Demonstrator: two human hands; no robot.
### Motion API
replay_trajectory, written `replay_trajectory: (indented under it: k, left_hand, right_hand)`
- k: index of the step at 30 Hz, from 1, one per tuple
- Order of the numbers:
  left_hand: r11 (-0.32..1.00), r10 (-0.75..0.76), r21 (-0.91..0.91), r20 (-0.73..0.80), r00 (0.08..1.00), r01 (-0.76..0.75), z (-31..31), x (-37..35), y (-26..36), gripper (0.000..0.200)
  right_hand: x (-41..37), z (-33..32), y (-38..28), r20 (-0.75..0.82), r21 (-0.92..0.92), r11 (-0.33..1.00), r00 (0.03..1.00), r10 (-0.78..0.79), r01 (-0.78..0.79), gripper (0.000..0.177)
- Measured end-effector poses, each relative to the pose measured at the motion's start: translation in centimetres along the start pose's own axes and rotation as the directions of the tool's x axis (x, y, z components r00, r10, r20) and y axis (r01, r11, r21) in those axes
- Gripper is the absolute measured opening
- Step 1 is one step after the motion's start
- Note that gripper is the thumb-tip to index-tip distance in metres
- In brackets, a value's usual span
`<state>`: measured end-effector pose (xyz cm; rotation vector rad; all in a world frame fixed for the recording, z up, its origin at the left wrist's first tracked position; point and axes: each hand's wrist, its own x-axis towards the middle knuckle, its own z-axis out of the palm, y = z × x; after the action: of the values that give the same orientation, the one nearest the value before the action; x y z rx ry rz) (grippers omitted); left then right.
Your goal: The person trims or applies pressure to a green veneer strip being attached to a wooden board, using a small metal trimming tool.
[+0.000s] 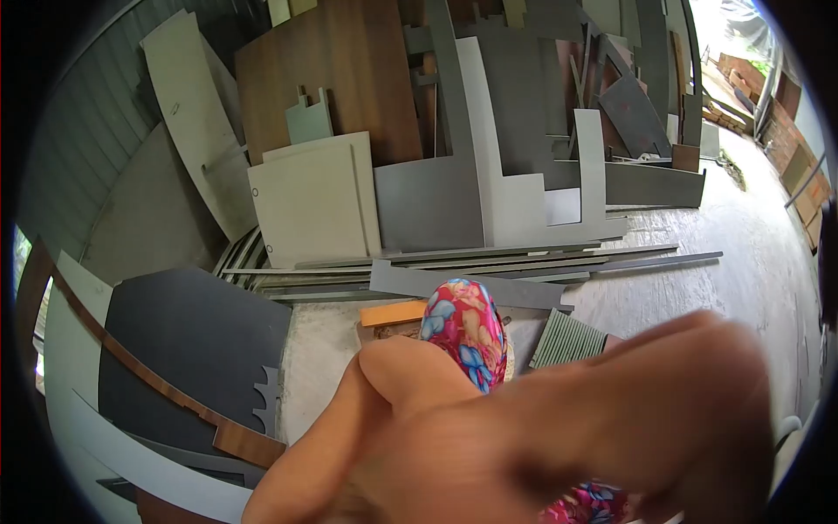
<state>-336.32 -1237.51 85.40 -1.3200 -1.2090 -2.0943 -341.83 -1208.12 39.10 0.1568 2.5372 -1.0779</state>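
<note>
A large, blurred hand, which I take for my right hand (646, 402), fills the lower right close to the camera. Its fingers are smeared by motion, and nothing held in it can be made out. Behind it, a bare arm rises from the bottom left and bends; my left hand (428, 375) seems to be at its end, mostly covered. Just beyond lies red floral fabric (463, 327), apparently clothing over a knee. An orange strip (393, 313) is on the floor past the bent arm. A ribbed green piece (569, 341) sits beyond the blurred hand.
Cut boards lean against the wall, among them a brown wood-grain panel (332, 79), a cream panel (310, 205) and a grey panel (428, 205). Long thin strips (489, 262) lie along their base. At left are a dark sheet (188, 349) and a curved brown strip (140, 367).
</note>
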Motion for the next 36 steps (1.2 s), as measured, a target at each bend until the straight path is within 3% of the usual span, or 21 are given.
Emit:
replay_trajectory:
  k: [9, 15, 18, 20, 21, 22, 23, 24, 25, 26, 27, 28, 29, 31, 35, 36]
  left_hand:
    - [0.956, 0.005, -0.282, 0.293, 0.956, 0.081, 0.3, 1.5, -1.9, 0.035]
    - [0.909, 0.096, -0.394, 0.512, 0.854, 0.134, 0.9, 2.3, -2.7, 0.045]
    - [0.909, 0.102, -0.375, 0.625, 0.774, 0.183, 0.4, 2.3, -3.1, 0.050]
    - [0.934, -0.040, -0.256, 0.619, 0.784, 0.250, -0.3, 1.4, -2.8, 0.048]
    - [0.881, -0.294, -0.242, 0.391, 0.872, 0.406, 0.9, -0.9, -2.0, 0.053]
    - [0.792, -0.530, -0.275, 0.133, 0.838, 0.544, 1.6, -2.5, -1.1, 0.065]
    - [0.866, -0.436, -0.250, 0.042, 0.899, 0.432, -0.1, -3.0, -0.2, 0.071]
    - [0.893, -0.445, -0.121, -0.096, 0.890, 0.433, -2.1, -3.5, 2.3, 0.068]
    - [0.904, -0.388, 0.120, -0.175, 0.905, 0.411, -4.6, -4.8, 3.4, 0.057]
    - [0.844, -0.327, 0.355, -0.253, 0.911, 0.402, -7.0, -6.1, 4.5, 0.047]
    - [0.786, -0.311, 0.398, -0.408, 0.858, 0.474, -9.2, -8.0, 5.2, 0.041]
    - [0.579, -0.400, 0.374, -0.644, 0.652, 0.725, -11.7, -9.9, 6.5, 0.041]
    - [0.607, -0.183, 0.467, -0.705, 0.685, 0.643, -13.2, -12.7, 7.6, 0.040]
    - [0.501, -0.118, 0.314, -0.898, 0.423, 0.806, -16.2, -18.1, 10.8, 0.036]
    - [0.414, 0.166, 0.071, -0.986, 0.001, 0.907, -19.3, -31.6, 14.9, 0.029]
    - [0.396, 0.194, 0.018, -0.979, -0.064, 0.918, -19.2, -34.7, 15.5, 0.028]
  right_hand:
    - [1.3, 0.3, 2.8, -0.007, -0.011, 1.000, 1.000, -0.016, 0.016, 0.027]
    - [2.1, 0.7, 3.0, -0.003, -0.037, 0.999, 1.000, -0.027, 0.027, 0.027]
    - [2.1, 0.5, 3.3, 0.001, -0.046, 0.998, 0.999, -0.033, 0.033, 0.027]
    - [1.7, 0.3, 3.1, -0.002, -0.046, 0.998, 0.999, -0.040, 0.039, 0.027]
    - [1.7, 0.2, 3.1, 0.003, -0.046, 0.998, 0.999, -0.049, 0.049, 0.027]
    - [1.4, 0.0, 3.1, 0.004, -0.048, 0.997, 0.999, -0.053, 0.053, 0.027]
    - [1.3, -0.2, 3.7, -0.008, -0.047, 0.998, 0.999, -0.044, 0.044, 0.027]
    - [1.2, -0.4, 4.1, -0.010, -0.041, 0.998, 0.999, -0.045, 0.044, 0.027]
    - [1.3, -0.5, 4.6, -0.016, -0.037, 0.998, 0.999, -0.043, 0.042, 0.027]
    - [1.1, -0.8, 5.1, -0.017, -0.035, 0.998, 0.999, -0.043, 0.043, 0.027]
    - [1.1, -1.1, 5.6, -0.019, -0.033, 0.999, 0.999, -0.042, 0.042, 0.027]
    - [1.0, -1.4, 5.9, -0.028, -0.030, 0.999, 0.999, -0.040, 0.039, 0.027]
    - [0.9, -1.7, 6.1, -0.031, -0.031, 0.999, 0.999, -0.040, 0.039, 0.027]
    - [0.7, -2.5, 6.7, -0.047, -0.028, 0.999, 0.998, -0.031, 0.030, 0.027]
    - [1.5, -5.4, 7.6, -0.109, -0.027, 1.000, 0.994, -0.019, 0.016, 0.027]
    - [1.8, -6.8, 7.8, -0.136, -0.024, 1.000, 0.991, -0.022, 0.019, 0.027]
